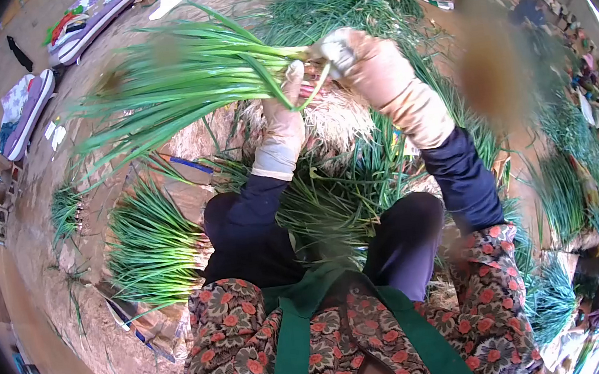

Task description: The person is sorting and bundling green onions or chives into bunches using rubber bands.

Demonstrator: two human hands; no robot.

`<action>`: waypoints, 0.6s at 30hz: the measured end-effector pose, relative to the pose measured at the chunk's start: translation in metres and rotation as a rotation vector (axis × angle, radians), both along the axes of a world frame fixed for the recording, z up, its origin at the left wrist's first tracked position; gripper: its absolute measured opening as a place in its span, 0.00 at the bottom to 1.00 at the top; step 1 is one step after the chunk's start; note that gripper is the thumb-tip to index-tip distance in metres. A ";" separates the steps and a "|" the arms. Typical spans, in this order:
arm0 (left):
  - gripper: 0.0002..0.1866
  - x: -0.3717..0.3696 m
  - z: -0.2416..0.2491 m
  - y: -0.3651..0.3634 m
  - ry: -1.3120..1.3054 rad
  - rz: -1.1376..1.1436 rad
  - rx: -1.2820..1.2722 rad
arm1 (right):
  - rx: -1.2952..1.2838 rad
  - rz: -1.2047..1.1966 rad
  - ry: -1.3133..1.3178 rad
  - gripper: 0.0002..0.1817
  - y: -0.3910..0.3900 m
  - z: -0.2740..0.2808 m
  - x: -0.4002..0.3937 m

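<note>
A large bunch of green onions [203, 72] is held out in front of me, its long leaves fanning to the left and its pale, pinkish bases toward the right. My gloved left hand [285, 118] is closed around the bunch near the bases, thumb up along its side. One folded green onion leaf [315, 94] bends under the bunch and runs up to my gloved right hand [358, 56], whose fingers are closed on it beside the bases. Those fingertips are partly hidden. Below both hands sits a pile of whitish onion roots [336, 117].
Another bunch of green onions [154, 250] lies at lower left on sacking. Loose green onions [338, 14] are heaped ahead and between my knees. More stacks [558, 192] line the right, with several people [584, 70] farther off. Purple-edged mats [29, 115] lie at upper left.
</note>
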State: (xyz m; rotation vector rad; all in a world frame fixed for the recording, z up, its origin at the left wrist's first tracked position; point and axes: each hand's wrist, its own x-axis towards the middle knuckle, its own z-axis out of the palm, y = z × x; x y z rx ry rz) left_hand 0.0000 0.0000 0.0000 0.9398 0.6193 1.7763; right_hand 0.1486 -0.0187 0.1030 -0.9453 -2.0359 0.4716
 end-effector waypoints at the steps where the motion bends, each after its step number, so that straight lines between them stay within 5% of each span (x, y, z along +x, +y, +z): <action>1: 0.16 0.000 0.010 -0.011 0.016 -0.075 -0.047 | 0.105 -0.004 0.010 0.07 -0.003 -0.001 -0.005; 2: 0.14 0.000 0.016 -0.015 0.029 -0.141 -0.093 | 0.489 -0.040 -0.049 0.07 0.012 -0.003 -0.004; 4: 0.13 0.009 0.003 -0.033 -0.028 -0.137 -0.158 | 0.008 -0.020 0.244 0.07 -0.003 -0.004 0.015; 6: 0.12 0.001 0.016 -0.024 -0.059 -0.136 -0.089 | -0.178 0.050 0.348 0.09 0.011 0.003 0.038; 7: 0.12 -0.008 0.016 -0.019 -0.077 -0.160 -0.106 | 0.132 -0.226 0.048 0.09 -0.003 0.013 0.039; 9: 0.11 -0.019 0.012 -0.009 -0.153 -0.205 -0.147 | 0.358 -0.347 -0.109 0.08 -0.016 0.032 0.073; 12: 0.13 -0.033 0.020 -0.009 -0.266 -0.115 -0.086 | 0.482 -0.569 0.002 0.09 0.006 0.036 0.181; 15: 0.16 -0.062 0.018 0.003 -0.334 -0.070 -0.094 | 0.232 -0.860 -0.522 0.13 0.007 -0.011 0.308; 17: 0.17 -0.071 0.019 0.010 -0.367 -0.025 -0.063 | -0.286 -0.560 -0.779 0.20 0.010 -0.080 0.337; 18: 0.17 -0.077 0.012 0.020 -0.399 -0.005 -0.052 | -0.933 -0.006 -0.278 0.23 -0.017 -0.080 0.282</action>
